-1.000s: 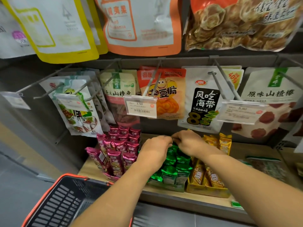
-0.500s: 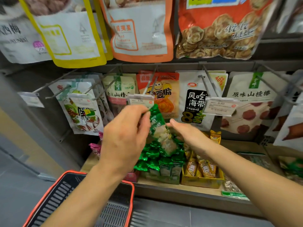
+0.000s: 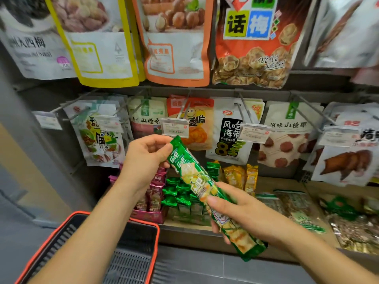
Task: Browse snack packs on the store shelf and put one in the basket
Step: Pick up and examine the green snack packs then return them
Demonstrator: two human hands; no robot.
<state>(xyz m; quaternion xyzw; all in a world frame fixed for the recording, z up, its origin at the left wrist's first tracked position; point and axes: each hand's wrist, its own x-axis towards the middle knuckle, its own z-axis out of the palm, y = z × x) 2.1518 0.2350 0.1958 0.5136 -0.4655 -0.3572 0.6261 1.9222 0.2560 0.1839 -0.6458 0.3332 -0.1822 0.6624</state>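
A long green snack pack [image 3: 196, 181] slants in front of the shelf, held at both ends. My left hand [image 3: 145, 158] pinches its upper end and my right hand [image 3: 231, 212] grips its lower half. Behind the pack, a display box of more green packs [image 3: 178, 199] stands on the wooden shelf [image 3: 274, 183], between pink packs [image 3: 155, 191] and yellow packs [image 3: 240, 177]. The black basket with an orange rim [image 3: 131, 255] hangs below my left forearm, apart from the pack.
Bagged snacks hang on metal hooks [image 3: 244, 107] with price tags [image 3: 175, 128] just above my hands. Larger pouches [image 3: 176, 42] hang on the row above. Flat bags [image 3: 348, 226] lie on the shelf at the right. Grey floor lies below.
Both hands have lifted the green pack out of its box and drawn it toward me, now holding it at both ends. The view has tilted upward.
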